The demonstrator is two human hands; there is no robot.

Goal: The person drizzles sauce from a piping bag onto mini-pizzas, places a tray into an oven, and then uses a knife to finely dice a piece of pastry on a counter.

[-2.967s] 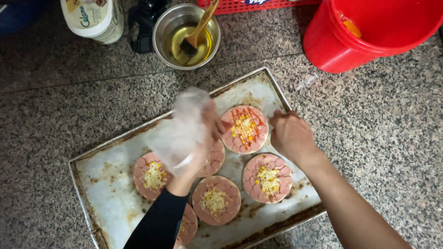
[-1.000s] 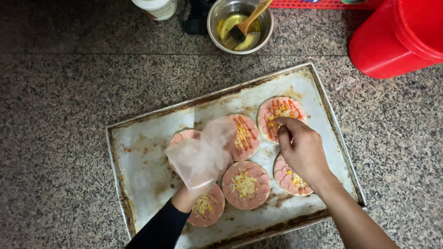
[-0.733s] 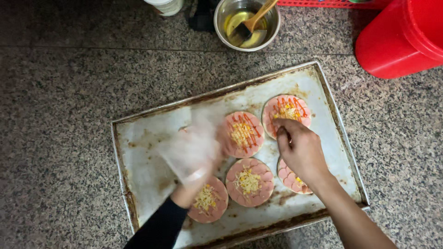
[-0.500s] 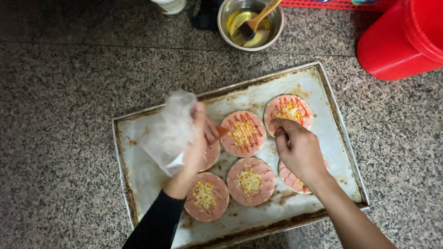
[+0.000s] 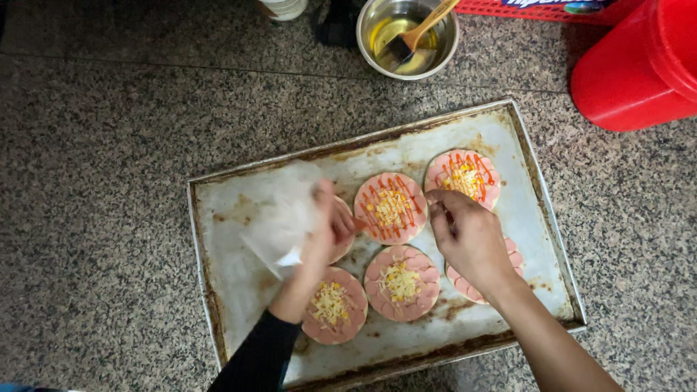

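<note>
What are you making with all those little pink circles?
A person is decorating small round pizzas on a worn metal baking tray. The left hand squeezes a clear piping bag, its tip at the upper middle pizza, which already has red sauce stripes, as does the upper right pizza. The right hand rests beside them. The two lower pizzas show only cheese and corn.

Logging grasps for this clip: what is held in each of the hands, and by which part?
The left hand grips a clear piping bag near its nozzle end. The right hand holds nothing visible.
</note>
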